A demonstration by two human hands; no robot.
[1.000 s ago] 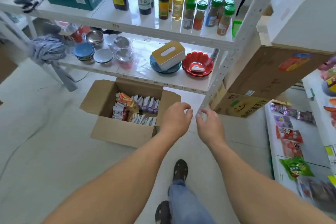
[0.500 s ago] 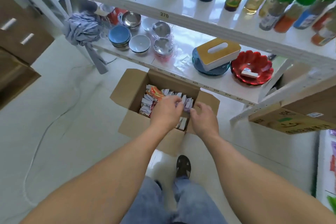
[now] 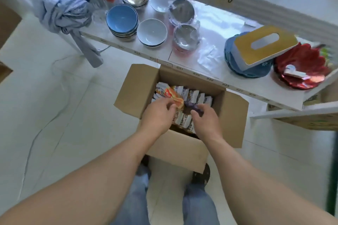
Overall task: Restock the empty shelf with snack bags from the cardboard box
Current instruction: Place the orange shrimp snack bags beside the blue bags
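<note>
Single head view, steeply downward, close over the cardboard box (image 3: 175, 147).

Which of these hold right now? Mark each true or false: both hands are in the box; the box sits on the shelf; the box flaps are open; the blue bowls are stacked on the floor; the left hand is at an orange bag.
1. Both hands are in the box: true. The left hand and right hand reach into the cardboard box.
2. The box sits on the shelf: false. It stands on the floor, in front of the shelf.
3. The flaps are open: true.
4. The blue bowls are on the floor: false. They are on the shelf.
5. The left hand is at an orange bag: true.
</note>
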